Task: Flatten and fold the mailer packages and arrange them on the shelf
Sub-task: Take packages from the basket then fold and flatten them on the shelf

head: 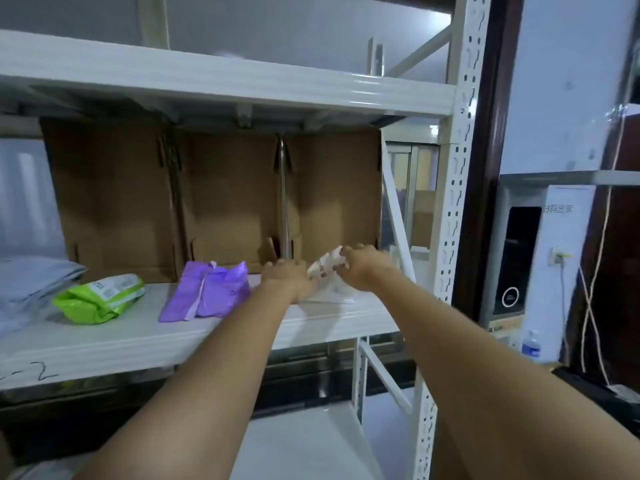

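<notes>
Two hands reach out together in the head view, working on one white mailer [327, 268] at the right end of the middle shelf [214, 332], just in front of the cardboard backing [221, 195]. The right hand [360, 270] has its grip closed on the mailer's raised end, fingers curled round the crumpled labelled part, while the left hand [285, 277] lies on or against its lower portion; blur and the angle keep me from telling whether that grip is flat or pinching. The mailer looks light, soft and thin, a plastic film that creases readily and probably slides on the smooth shelf, so I judge it best taken at opposite edges, one hand pinning it down while the other smooths and folds. Nothing about it looks fragile. Counting along the shelf: one purple mailer [207, 292], folded, just to the left of the left hand; one green mailer [102, 297] with a white label, further left and well apart from the purple; then a pile of grey mailers [33, 285] at the far left edge, whose number I cannot make out. That gives three separate coloured packages plus the pile. One water bottle [531, 346] stands low at the right, beyond the shelf upright [453, 202].
</notes>
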Motion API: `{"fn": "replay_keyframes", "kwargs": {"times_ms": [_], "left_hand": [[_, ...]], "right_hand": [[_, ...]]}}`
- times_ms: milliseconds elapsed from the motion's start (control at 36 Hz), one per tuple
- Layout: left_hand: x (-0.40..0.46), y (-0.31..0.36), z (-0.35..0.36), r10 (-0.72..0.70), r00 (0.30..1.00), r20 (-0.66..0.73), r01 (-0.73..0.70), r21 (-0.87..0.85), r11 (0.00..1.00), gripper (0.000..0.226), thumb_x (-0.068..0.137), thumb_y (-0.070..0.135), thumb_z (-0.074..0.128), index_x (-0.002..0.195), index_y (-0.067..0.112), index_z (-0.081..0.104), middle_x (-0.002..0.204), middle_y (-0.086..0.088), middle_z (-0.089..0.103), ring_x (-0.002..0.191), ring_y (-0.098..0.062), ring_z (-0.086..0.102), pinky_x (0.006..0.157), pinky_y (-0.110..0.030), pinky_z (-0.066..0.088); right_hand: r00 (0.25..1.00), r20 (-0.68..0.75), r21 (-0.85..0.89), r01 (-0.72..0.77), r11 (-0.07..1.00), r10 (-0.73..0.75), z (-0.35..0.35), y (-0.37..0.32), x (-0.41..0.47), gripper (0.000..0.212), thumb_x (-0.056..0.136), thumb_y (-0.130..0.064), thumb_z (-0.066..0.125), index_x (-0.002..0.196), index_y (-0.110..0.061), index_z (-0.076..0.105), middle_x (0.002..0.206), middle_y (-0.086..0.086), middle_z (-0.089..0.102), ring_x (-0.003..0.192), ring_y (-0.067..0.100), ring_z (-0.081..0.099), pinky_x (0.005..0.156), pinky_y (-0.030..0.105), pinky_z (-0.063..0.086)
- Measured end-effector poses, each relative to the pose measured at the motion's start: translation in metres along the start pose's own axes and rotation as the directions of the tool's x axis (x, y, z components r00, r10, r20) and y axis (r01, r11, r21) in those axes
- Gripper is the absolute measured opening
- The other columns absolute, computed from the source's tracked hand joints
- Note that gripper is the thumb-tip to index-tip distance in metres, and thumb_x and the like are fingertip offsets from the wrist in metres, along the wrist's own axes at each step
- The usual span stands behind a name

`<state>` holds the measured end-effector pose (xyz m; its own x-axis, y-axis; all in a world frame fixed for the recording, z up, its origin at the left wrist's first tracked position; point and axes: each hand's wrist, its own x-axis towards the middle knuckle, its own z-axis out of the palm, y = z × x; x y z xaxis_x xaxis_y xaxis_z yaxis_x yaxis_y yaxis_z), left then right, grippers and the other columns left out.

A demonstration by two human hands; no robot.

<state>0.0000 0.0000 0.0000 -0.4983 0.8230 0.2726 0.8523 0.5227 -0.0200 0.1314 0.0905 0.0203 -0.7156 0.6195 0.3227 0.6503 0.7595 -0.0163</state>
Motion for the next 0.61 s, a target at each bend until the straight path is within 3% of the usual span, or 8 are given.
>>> {"fn": "replay_keyframes", "kwargs": {"times_ms": [111, 250, 417, 528, 611], "left_hand": [[0.003, 0.012, 0.015, -0.002, 0.998, 0.055, 0.006, -0.068, 0.998, 0.053, 0.094, 0.049, 0.042, 0.134, 0.014, 0.045, 0.134, -0.011, 0.053, 0.119, -0.031, 0.052, 0.091, -0.036, 0.043], [0.004, 0.018, 0.033, -0.022, 0.998, 0.063, 0.029, -0.112, 0.993, 0.063, 0.091, 0.018, 0.05, 0.147, 0.004, 0.023, 0.138, -0.014, 0.046, 0.121, -0.031, 0.052, 0.096, -0.037, 0.046], [0.002, 0.014, 0.039, -0.005, 0.996, -0.086, -0.002, -0.089, 0.996, 0.045, 0.088, 0.005, 0.051, 0.132, 0.003, 0.042, 0.114, -0.015, 0.06, 0.103, -0.032, 0.061, 0.081, -0.036, 0.05], [-0.001, 0.01, 0.035, -0.017, 0.994, -0.108, 0.01, -0.061, 0.998, 0.038, 0.09, 0.005, 0.052, 0.127, 0.007, 0.049, 0.11, -0.013, 0.062, 0.099, -0.029, 0.061, 0.077, -0.034, 0.049], [-0.002, 0.006, 0.033, -0.035, 0.993, -0.112, 0.034, -0.01, 0.999, 0.038, 0.09, 0.004, 0.051, 0.127, 0.008, 0.05, 0.114, -0.013, 0.061, 0.103, -0.031, 0.061, 0.079, -0.034, 0.049]], "right_hand": [[0.998, -0.043, -0.05, -0.056, 0.997, 0.054, 0.002, 0.024, -0.005, 0.049, 0.092, -0.039, 0.052, 0.136, -0.02, 0.044, 0.135, 0.008, 0.048, 0.124, 0.032, 0.047, 0.104, 0.051, 0.04], [0.996, -0.044, -0.046, -0.073, 0.996, 0.071, 0.01, 0.04, -0.006, 0.057, 0.083, -0.031, 0.064, 0.135, -0.017, 0.044, 0.132, 0.009, 0.046, 0.126, 0.031, 0.042, 0.1, 0.047, 0.043], [0.995, -0.084, 0.004, -0.056, 0.998, 0.056, 0.012, 0.039, -0.004, 0.059, 0.077, -0.022, 0.07, 0.13, -0.014, 0.046, 0.127, 0.01, 0.047, 0.119, 0.032, 0.046, 0.085, 0.038, 0.048], [0.992, -0.073, 0.034, -0.098, 0.995, 0.1, 0.009, 0.035, -0.004, 0.061, 0.073, -0.017, 0.076, 0.124, -0.012, 0.043, 0.122, 0.012, 0.043, 0.113, 0.034, 0.05, 0.076, 0.04, 0.053], [0.993, -0.032, 0.023, -0.115, 0.993, 0.115, 0.008, 0.033, -0.005, 0.068, 0.07, -0.02, 0.083, 0.123, -0.012, 0.042, 0.125, 0.012, 0.041, 0.12, 0.035, 0.045, 0.081, 0.043, 0.054]]}}
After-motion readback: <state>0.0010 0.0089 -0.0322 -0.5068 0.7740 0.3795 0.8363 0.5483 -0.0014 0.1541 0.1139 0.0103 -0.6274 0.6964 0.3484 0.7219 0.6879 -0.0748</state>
